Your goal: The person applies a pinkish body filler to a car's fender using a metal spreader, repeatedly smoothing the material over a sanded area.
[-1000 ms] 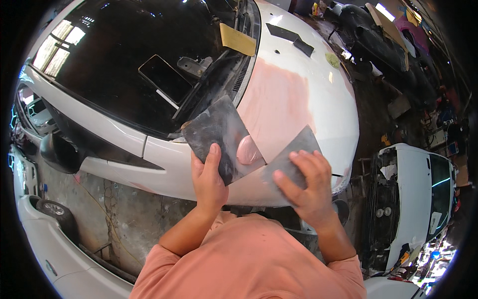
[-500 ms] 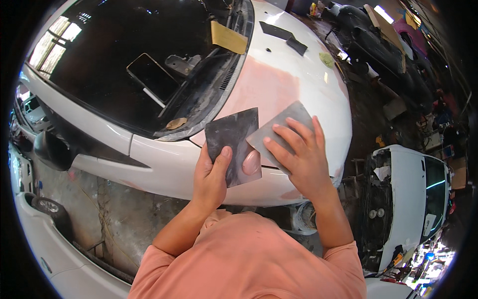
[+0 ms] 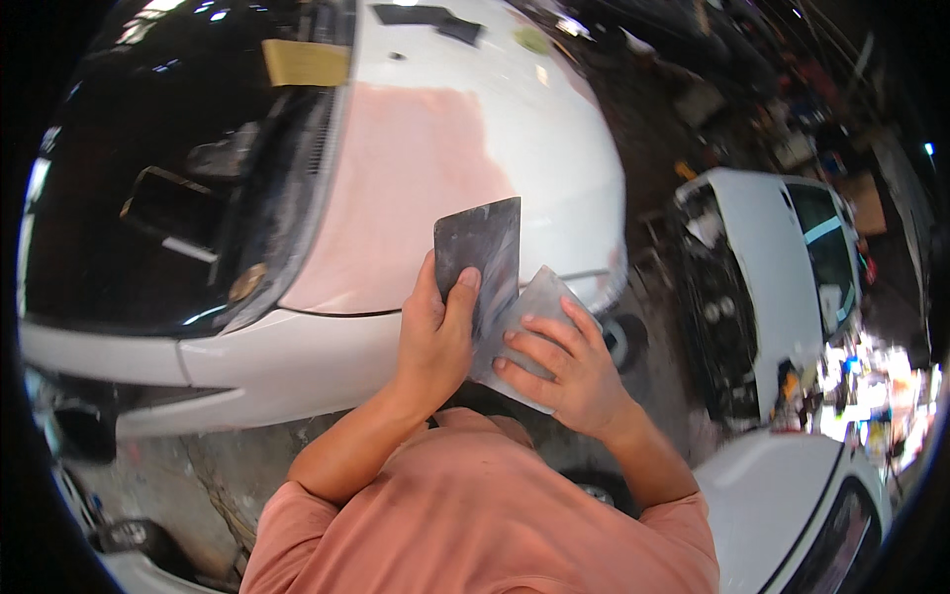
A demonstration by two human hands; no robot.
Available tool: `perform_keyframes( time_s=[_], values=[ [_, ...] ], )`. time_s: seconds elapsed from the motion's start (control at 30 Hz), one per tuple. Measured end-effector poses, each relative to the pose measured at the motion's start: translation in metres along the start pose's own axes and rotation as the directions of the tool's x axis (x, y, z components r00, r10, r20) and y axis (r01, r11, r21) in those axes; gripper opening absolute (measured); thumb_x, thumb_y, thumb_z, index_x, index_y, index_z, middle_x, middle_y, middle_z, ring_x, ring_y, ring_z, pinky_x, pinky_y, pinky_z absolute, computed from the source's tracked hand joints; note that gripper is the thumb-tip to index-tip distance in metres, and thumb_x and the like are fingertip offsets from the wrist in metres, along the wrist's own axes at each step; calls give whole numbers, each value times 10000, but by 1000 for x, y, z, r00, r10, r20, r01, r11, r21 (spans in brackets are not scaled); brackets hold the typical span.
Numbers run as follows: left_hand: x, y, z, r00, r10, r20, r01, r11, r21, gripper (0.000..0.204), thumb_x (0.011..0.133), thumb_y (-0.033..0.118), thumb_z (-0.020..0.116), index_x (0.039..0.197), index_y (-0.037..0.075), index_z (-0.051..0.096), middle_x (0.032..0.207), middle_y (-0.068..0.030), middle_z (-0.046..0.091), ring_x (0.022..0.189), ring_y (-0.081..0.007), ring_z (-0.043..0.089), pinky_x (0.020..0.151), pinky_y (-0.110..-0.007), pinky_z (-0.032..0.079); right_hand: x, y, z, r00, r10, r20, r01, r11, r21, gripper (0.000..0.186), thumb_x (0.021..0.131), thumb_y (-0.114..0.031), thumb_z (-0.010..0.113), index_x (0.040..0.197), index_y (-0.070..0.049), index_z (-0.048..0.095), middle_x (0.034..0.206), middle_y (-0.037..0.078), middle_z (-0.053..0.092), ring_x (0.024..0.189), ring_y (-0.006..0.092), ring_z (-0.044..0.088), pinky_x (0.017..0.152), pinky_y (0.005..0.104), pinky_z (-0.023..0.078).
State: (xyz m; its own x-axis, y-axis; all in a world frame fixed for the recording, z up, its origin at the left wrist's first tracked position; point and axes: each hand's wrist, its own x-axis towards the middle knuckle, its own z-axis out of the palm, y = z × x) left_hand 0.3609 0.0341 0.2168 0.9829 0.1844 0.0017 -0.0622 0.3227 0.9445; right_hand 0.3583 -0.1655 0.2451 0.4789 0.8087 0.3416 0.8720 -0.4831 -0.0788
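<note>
My left hand [image 3: 433, 337] grips a dark, flat putty plate [image 3: 479, 236], thumb across its face. My right hand [image 3: 562, 368] holds a grey, flat putty spreader [image 3: 532, 302], its fingers laid over the top. The spreader's left edge meets the lower right part of the plate; no pink lump shows on the plate's visible face. Both hands are in front of a white car's bonnet [image 3: 559, 148], near its side edge. On the bonnet lies a wide pink filler patch [image 3: 416, 148] with a smooth, matt look.
A yellow sheet [image 3: 307, 63] rests at the windscreen's base, and dark sheets [image 3: 459, 31] lie on the far bonnet. A phone [image 3: 176, 203] is on the windscreen side. Another white car [image 3: 782, 267], its front stripped, stands at the right; a further white car [image 3: 772, 485] is lower right.
The view has swung, so the bonnet sits further left. My right hand has brought the spreader down over the plate's lower part, where a pink lump showed before.
</note>
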Motion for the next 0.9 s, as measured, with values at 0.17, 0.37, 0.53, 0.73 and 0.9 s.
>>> perform_keyframes(
  time_s=[0.17,0.37,0.53,0.73,0.9],
  values=[
    [-19,-32,54,994,-23,104,36,992,-122,289,1063,182,510,1267,-23,520,1071,-55,627,953,-97,522,859,-267,453,-82,-40,-20,954,267,139,-261,963,-60,324,838,-154,649,1145,-246,695,1223,-6,615,1212,219,552,1129,544,344],
    [-53,-45,99,923,-135,360,202,967,-157,359,1037,211,583,1328,20,498,1187,-48,618,1059,-115,570,963,-309,467,-160,-94,-57,826,516,-228,-480,855,196,503,750,-70,805,1224,-164,669,1247,164,582,1218,373,579,1134,605,345],
    [-132,-66,133,765,-475,434,635,668,-388,381,1007,155,594,1344,27,472,1237,-111,617,1114,-215,619,987,-388,509,-190,-132,-56,761,580,-291,-492,808,324,503,798,-52,796,1266,-180,665,1312,135,535,1262,392,534,1131,591,359],
    [-195,-87,137,710,-605,360,702,649,-294,382,989,116,606,1336,18,480,1228,-129,618,1101,-212,626,971,-408,521,-311,-129,-32,640,768,-8,-764,638,91,648,714,65,691,1306,-196,661,1321,148,538,1272,392,508,1105,523,393],
    [-226,-93,145,854,-370,365,455,872,-181,377,1009,126,583,1342,-21,481,1233,-105,619,1108,-169,589,992,-336,466,-320,-149,-67,789,562,-246,-607,773,-182,458,801,-91,650,1229,-249,680,1297,55,575,1264,286,515,1122,588,336]
  ],
)
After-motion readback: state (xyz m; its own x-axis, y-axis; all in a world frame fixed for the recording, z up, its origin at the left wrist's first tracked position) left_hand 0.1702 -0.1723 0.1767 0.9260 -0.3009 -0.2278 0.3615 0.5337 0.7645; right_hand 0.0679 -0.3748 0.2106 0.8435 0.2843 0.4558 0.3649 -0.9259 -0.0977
